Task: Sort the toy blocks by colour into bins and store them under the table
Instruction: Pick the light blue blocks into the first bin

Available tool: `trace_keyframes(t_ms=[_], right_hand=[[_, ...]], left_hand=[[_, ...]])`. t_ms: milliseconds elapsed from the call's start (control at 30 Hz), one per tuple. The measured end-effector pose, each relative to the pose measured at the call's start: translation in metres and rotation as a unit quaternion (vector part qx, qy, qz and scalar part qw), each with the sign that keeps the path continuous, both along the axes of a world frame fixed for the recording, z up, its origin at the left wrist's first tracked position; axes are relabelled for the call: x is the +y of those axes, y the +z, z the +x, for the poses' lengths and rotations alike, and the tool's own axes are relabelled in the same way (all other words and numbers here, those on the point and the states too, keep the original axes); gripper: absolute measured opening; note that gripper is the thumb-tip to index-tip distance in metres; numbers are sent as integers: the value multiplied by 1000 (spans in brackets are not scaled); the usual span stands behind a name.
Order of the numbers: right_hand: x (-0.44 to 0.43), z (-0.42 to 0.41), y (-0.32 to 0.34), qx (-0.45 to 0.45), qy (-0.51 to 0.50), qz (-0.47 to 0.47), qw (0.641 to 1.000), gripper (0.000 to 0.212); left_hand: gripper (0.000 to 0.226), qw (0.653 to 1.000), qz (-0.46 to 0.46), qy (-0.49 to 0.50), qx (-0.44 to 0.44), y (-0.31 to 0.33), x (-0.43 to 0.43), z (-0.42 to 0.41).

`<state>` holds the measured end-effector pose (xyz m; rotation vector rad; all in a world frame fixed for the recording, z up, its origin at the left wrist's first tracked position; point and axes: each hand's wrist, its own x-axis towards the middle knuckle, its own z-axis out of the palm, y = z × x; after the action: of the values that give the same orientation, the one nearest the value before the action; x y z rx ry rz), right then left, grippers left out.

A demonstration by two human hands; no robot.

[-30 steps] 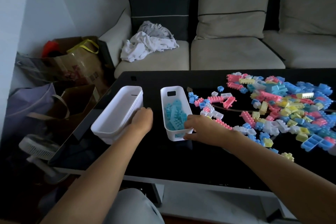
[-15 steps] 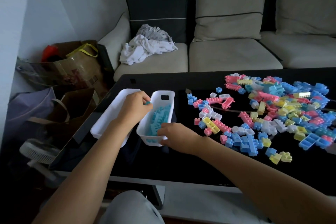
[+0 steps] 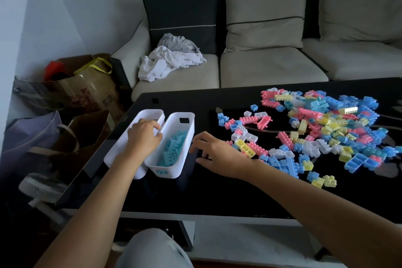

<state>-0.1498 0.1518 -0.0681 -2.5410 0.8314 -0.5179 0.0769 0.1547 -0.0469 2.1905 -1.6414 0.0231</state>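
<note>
Two white bins stand side by side at the left of the black table (image 3: 217,193). The left bin (image 3: 150,112) holds nothing that I can see; the right bin (image 3: 166,172) holds teal blocks (image 3: 174,148). My left hand (image 3: 144,137) lies over the touching rims of the two bins, fingers curled into the left one and thumb at the right one's rim. Just right of the teal bin, my right hand (image 3: 217,153) has its fingers spread and holds nothing. A loose pile of pink, blue, yellow and white blocks (image 3: 326,128) covers the table's right half.
A beige sofa (image 3: 272,67) with cushions and crumpled cloths (image 3: 169,61) runs behind the table. Paper bags (image 3: 80,85) and a small white fan (image 3: 41,187) crowd the floor to the left. My knee (image 3: 152,248) shows below the table's front edge.
The teal-block bin has slid left until it touches the other bin. My right hand has let go of it and opened. My left hand now sits over both rims.
</note>
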Motion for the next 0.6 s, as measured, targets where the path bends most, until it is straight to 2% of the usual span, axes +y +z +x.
trace_keyframes(t_ms=[133,267,300,400,500,600], right_hand=[[-5,-34,19,15,-41,41,998,24],[-12,-85,29,9,-146,42,988,24],[-14,-98,30,9,-177,32,984,22],[-19,-146,31,7,-276,16,961,21],[-22,-199,31,-18,-365,2,931,24],[-29,-258,21,-59,-469,-21,881,21]], left_hand=[[16,990,-73,-97,70,12,2,-46],[1,968,-81,-210,116,26,3,-121],[5,962,-79,-229,125,28,2,-138],[16,939,-48,-299,160,27,-5,-192],[17,915,2,-360,182,17,-11,-241],[16,891,68,-408,187,3,-17,-285]])
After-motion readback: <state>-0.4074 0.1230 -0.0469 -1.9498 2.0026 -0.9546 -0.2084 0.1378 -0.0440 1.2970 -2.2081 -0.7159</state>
